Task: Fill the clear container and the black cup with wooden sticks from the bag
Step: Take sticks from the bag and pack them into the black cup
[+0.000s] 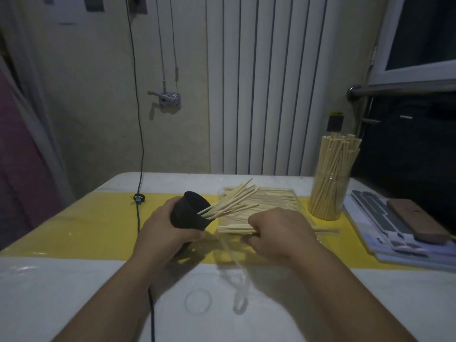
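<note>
From the head view, a white table (pixel 74 292) with a yellow strip (pixel 93 225) across it is carrying everything. A black cable (pixel 140 144) is hanging down the wall and trailing over the table beside the left forearm. A clear ring-shaped lid (pixel 198 300) is lying near the front edge. At the right, a brown flat object (pixel 417 224) is resting on stacked sheets (pixel 385 233).

The clear container (pixel 329 191) is standing upright at the far right, packed with wooden sticks. The clear bag (pixel 297 202) is lying flat mid-table, with sticks inside it.

The left hand (pixel 167 230) is wrapping around the black cup (pixel 190 211), holding it off the table and tipped toward the right, with a fan of sticks (pixel 232 201) poking out of its mouth. The right hand (pixel 278 233) is hovering over the bag's near end, knuckles up, fingers clenching a horizontal bundle of sticks (pixel 234 229) pointing toward the cup.
</note>
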